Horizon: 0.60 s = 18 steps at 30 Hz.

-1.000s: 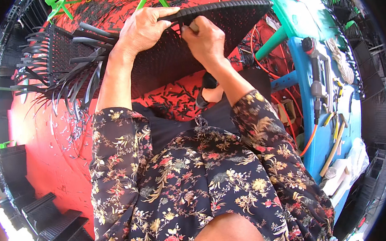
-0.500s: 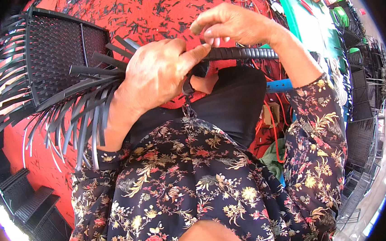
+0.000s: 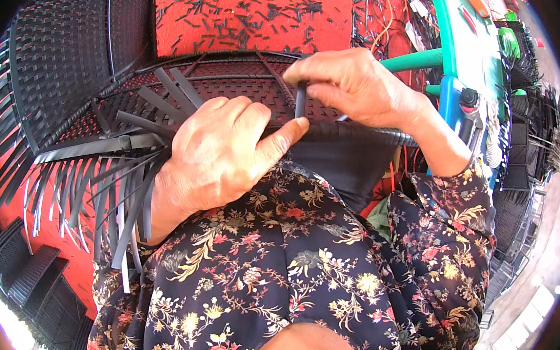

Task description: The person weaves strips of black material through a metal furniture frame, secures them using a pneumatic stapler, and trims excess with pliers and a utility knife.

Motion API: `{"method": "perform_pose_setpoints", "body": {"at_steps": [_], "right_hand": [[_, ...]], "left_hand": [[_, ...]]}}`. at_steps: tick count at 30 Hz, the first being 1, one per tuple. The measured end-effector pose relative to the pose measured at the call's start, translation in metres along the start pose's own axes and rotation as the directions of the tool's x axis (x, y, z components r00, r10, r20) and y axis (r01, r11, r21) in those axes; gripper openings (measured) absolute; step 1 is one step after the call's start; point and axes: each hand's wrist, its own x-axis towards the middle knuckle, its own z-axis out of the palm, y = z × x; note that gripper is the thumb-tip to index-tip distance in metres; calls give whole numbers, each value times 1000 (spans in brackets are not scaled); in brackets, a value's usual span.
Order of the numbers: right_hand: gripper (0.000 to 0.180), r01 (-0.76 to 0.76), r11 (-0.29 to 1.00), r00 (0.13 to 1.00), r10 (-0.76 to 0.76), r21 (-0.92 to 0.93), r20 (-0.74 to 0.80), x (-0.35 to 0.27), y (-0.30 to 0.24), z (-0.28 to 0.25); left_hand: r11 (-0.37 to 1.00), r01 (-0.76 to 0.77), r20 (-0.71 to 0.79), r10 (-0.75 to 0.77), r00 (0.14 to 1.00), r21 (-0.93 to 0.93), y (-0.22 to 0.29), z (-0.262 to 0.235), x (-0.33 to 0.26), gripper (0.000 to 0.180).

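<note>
A black woven chair-like piece lies across my lap, its woven back panel (image 3: 67,57) at the left and another woven surface (image 3: 221,91) beyond my hands. My left hand (image 3: 215,150) is closed over its near rail (image 3: 362,134), which is wrapped in black strip; the thumb presses at the rail's top. Between thumb and fingers, my right hand (image 3: 368,89) pinches a flat black strip (image 3: 300,99) that stands up from beside the left thumb. Many loose strip ends (image 3: 107,188) fan out by my left wrist. The left fingers' undersides are hidden.
Black strip offcuts (image 3: 248,16) litter the red floor ahead. At the right stands a green-edged table (image 3: 446,24) with an orange tool (image 3: 478,5) on it and a blue part (image 3: 448,99) nearby. Stacked black woven pieces (image 3: 31,267) stand at the lower left.
The woven piece has tilted, so its far woven surface now shows beyond the rail. My right hand has moved lower and right, with the pinched strip now visible. My left hand still grips the rail.
</note>
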Motion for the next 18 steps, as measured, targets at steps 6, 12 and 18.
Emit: {"method": "perform_pose_setpoints", "body": {"at_steps": [6, 12, 18], "right_hand": [[36, -386, 674, 916, 362, 630, 174, -5, -18, 20], [33, -285, 722, 953, 281, 631, 109, -7, -7, 35], [38, 66, 963, 992, -92, 262, 86, -4, 9, 28]], "left_hand": [[997, 40, 19, -39, 999, -67, 11, 0, -10, 43], [999, 20, -34, -21, 999, -37, 12, 9, -11, 44], [998, 19, 32, -17, 999, -53, 8, 3, -6, 44]]}}
